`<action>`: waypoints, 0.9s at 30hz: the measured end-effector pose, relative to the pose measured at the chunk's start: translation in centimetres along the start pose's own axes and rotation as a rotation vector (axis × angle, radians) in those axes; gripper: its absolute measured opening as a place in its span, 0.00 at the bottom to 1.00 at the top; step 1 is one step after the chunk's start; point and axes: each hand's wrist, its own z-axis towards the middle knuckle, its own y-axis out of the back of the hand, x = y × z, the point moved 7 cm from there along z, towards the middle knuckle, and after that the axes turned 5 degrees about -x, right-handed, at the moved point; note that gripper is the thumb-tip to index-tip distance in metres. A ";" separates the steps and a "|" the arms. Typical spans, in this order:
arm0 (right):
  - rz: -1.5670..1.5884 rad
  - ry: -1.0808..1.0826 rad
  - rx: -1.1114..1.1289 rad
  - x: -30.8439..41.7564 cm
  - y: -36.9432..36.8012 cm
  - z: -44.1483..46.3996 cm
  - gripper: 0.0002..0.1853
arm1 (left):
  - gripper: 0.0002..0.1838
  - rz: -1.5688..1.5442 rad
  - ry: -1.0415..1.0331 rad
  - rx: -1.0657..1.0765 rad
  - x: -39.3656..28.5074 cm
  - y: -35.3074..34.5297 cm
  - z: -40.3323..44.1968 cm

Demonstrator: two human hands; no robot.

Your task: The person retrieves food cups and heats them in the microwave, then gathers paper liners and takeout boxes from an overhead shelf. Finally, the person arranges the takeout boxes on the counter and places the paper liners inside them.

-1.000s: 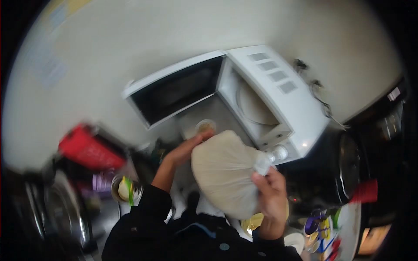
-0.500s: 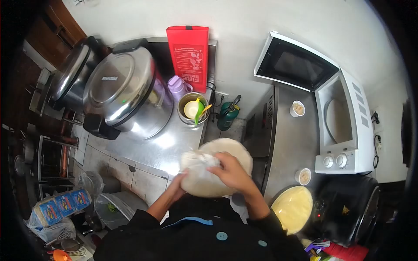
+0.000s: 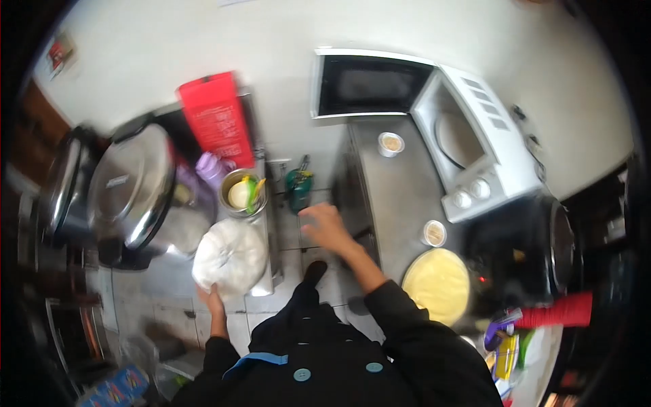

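Observation:
A round, pale bundle wrapped in a clear plastic bag [image 3: 230,256] is at the right end of the steel counter, below a metal pot [image 3: 234,195]. What the bag contains is hard to make out. My left hand [image 3: 213,300] grips its near edge, thumb showing and the other fingers mostly hidden. Out over the gap between the counters is my right hand [image 3: 325,226], blurred, its fingers loosely bent and apart with nothing in them. A large rice cooker [image 3: 132,183] with a steel lid stands left of the bundle.
On the right counter [image 3: 400,183] are a microwave [image 3: 468,136] with its door open, two small tubs [image 3: 390,144] and a yellow round cover [image 3: 439,286]. A dark appliance [image 3: 515,244] shows a red light. A green cylinder [image 3: 298,186] stands in the gap.
The wrapped bundle has moved left from in front of my body to the steel counter. My right hand has let go of the bag's top and moved away. The view has turned right.

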 end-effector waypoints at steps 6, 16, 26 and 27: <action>-0.729 -0.643 -0.481 -9.3 21.5 -9.2 0.38 | 0.30 0.201 -0.584 0.550 -21.2 -23.5 -11.8; -0.446 -0.864 -0.440 -17.2 22.1 -9.6 0.39 | 0.43 0.360 -0.963 1.000 -32.2 -64.1 -19.0; -0.567 -0.699 -1.052 -27.6 37.5 7.6 0.26 | 0.41 0.165 -1.153 1.734 -40.0 -84.5 -32.2; -0.658 -0.603 -1.145 -31.6 37.9 7.9 0.22 | 0.38 0.043 -1.218 1.726 -37.5 -88.5 -33.4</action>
